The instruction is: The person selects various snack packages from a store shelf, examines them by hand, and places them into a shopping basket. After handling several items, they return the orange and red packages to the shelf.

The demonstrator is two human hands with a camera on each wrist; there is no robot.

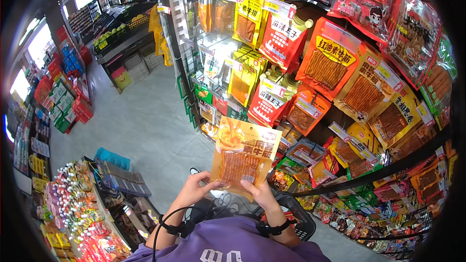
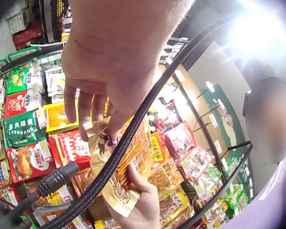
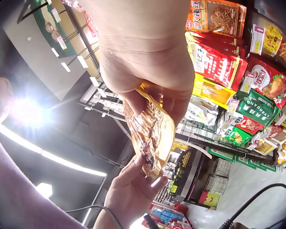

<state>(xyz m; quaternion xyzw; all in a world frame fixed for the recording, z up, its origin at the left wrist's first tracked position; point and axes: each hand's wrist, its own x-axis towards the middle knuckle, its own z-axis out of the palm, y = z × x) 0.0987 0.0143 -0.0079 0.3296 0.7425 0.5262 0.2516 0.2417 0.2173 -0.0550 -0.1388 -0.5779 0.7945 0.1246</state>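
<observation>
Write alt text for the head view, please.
A person's left hand and right hand hold a tan snack packet near its lower corners. Colourful hanging packets fill the display at right; a dark basket sits by the right forearm, with grey floor at left.

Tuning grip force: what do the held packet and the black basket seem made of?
Packet: thin plastic film, possibly laminated, fairly glossy; glare and creases in the right wrist view, see-through window.
Basket: probably rigid plastic; uniformly dark, slatted-looking side. Its finish is unclear.
</observation>
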